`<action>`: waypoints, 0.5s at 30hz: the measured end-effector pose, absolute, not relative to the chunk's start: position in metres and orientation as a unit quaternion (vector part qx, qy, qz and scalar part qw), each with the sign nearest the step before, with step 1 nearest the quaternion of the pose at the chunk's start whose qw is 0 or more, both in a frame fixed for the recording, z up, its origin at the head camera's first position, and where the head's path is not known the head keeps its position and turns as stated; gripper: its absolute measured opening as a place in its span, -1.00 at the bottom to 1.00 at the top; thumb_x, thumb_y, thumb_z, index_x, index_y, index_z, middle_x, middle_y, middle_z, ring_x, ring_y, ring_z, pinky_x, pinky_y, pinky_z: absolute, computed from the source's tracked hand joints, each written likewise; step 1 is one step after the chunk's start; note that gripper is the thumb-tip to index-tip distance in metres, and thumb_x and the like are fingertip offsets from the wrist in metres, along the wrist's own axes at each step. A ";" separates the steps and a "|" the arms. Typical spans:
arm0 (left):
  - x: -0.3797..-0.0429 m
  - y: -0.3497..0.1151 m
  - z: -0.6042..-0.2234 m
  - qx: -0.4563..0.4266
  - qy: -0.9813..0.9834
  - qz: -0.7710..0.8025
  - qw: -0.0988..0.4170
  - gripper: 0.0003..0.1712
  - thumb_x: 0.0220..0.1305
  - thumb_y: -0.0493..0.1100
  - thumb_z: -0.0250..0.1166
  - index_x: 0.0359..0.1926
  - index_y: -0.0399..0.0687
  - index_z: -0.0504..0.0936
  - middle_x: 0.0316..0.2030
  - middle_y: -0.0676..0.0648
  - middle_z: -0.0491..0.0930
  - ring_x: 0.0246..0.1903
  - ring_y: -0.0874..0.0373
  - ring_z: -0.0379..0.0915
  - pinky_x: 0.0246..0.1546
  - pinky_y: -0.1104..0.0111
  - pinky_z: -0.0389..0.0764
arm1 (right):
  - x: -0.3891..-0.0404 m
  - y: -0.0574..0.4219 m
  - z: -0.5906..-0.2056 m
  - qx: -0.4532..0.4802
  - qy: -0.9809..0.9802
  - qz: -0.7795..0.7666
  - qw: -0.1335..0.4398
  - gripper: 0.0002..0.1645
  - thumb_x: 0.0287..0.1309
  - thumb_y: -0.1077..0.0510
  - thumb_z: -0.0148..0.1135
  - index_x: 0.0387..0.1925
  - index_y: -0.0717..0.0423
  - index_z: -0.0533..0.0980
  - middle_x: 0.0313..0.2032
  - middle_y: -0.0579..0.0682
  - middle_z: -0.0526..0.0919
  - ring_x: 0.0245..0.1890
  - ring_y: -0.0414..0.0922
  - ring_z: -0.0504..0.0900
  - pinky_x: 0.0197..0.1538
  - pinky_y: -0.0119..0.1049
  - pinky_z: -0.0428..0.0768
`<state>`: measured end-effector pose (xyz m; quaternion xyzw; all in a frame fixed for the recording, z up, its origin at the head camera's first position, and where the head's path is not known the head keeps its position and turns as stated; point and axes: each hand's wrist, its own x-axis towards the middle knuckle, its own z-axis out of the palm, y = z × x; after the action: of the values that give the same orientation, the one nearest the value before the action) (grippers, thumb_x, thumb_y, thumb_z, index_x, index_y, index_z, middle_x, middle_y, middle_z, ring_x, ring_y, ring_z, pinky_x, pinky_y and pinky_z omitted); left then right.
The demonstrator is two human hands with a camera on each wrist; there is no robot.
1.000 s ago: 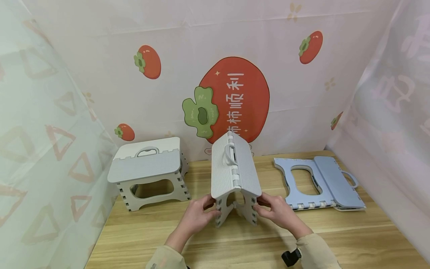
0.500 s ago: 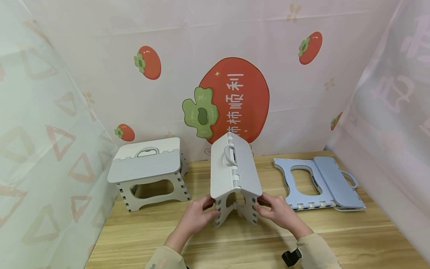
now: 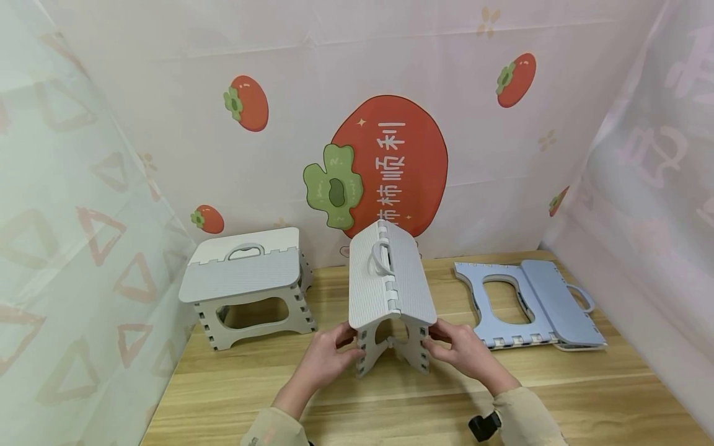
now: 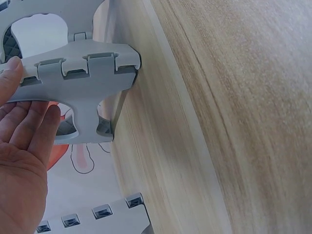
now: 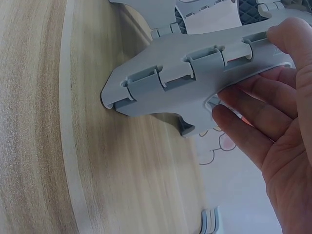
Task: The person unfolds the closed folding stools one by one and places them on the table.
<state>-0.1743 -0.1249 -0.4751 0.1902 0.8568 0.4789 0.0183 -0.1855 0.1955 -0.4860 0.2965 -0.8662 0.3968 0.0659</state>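
A grey-white folding step stool stands half folded in the middle of the table, its two top halves sloping down from a raised hinge line like a roof. A loop handle sticks up at that ridge. My left hand pinches the hinged edge of the left leg panel, thumb on the near side and fingers behind. On the opposite side my right hand grips the right leg panel the same way. Both hands sit just under the overhang of the top.
To the left stands an unfolded grey and white step stool. A blue folding stool lies folded flat at the right. All rest on a wooden table, with a persimmon-printed curtain behind.
The two sloping halves of the middle stool's top have spread very slightly apart, with both hands still on its legs. The other stools have not moved.
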 end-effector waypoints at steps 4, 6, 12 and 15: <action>-0.174 -0.125 -0.474 0.191 0.856 0.480 0.016 -0.39 0.22 -0.17 0.50 0.27 -0.21 0.57 0.09 -0.22 0.69 0.11 -0.08 0.65 0.11 0.17 0.67 | -0.186 0.196 -0.485 0.295 -0.867 0.398 0.061 -0.54 0.39 0.15 0.28 0.25 0.19 0.53 0.03 0.17 0.75 -0.04 0.04 0.78 -0.07 -0.06 0.77; -0.174 -0.125 -0.474 0.192 0.855 0.482 0.014 -0.39 0.21 -0.18 0.50 0.26 -0.21 0.57 0.09 -0.22 0.69 0.11 -0.08 0.65 0.11 0.16 0.67 | -0.186 0.196 -0.485 0.295 -0.867 0.396 0.061 -0.54 0.39 0.15 0.28 0.26 0.19 0.53 0.03 0.17 0.75 -0.04 0.04 0.78 -0.07 -0.05 0.77; -0.174 -0.126 -0.475 0.192 0.854 0.484 0.012 -0.41 0.21 -0.20 0.49 0.25 -0.22 0.58 0.09 -0.22 0.69 0.11 -0.08 0.65 0.11 0.15 0.67 | -0.186 0.196 -0.485 0.290 -0.868 0.398 0.055 -0.52 0.39 0.15 0.28 0.28 0.20 0.52 0.04 0.17 0.74 -0.03 0.05 0.77 -0.05 -0.05 0.77; -0.174 -0.126 -0.475 0.188 0.857 0.479 0.013 -0.41 0.22 -0.18 0.50 0.25 -0.20 0.59 0.09 -0.21 0.70 0.10 -0.07 0.66 0.11 0.15 0.67 | -0.186 0.197 -0.485 0.287 -0.870 0.399 0.054 -0.52 0.39 0.14 0.27 0.28 0.20 0.52 0.04 0.16 0.74 -0.03 0.05 0.77 -0.04 -0.05 0.76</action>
<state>-0.1736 -0.1262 -0.4754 0.1884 0.8571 0.4793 0.0127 -0.1858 0.1966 -0.4849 0.2866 -0.8695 0.3986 0.0538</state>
